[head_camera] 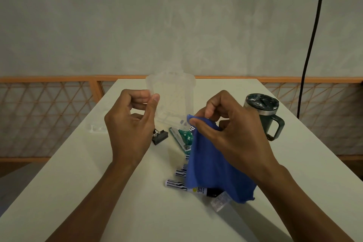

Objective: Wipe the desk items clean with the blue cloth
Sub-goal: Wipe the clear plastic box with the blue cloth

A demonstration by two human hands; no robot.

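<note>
Fingers (135,95) of the left hand (129,124) pinch a clear case (172,92). Rightward, right hand (231,129) fingers clamp the blue cloth (212,167).

Bare forearms (94,192); bare left hand (129,125), right hand (233,131).

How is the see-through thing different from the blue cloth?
The clear plastic piece is see-through and looks stiff and flat; the blue cloth is solid blue and droops in soft folds. The left hand pinches the clear plastic piece by its edge; the right hand pinches the blue cloth, which hangs over the markers. Both are held above the table.
</note>
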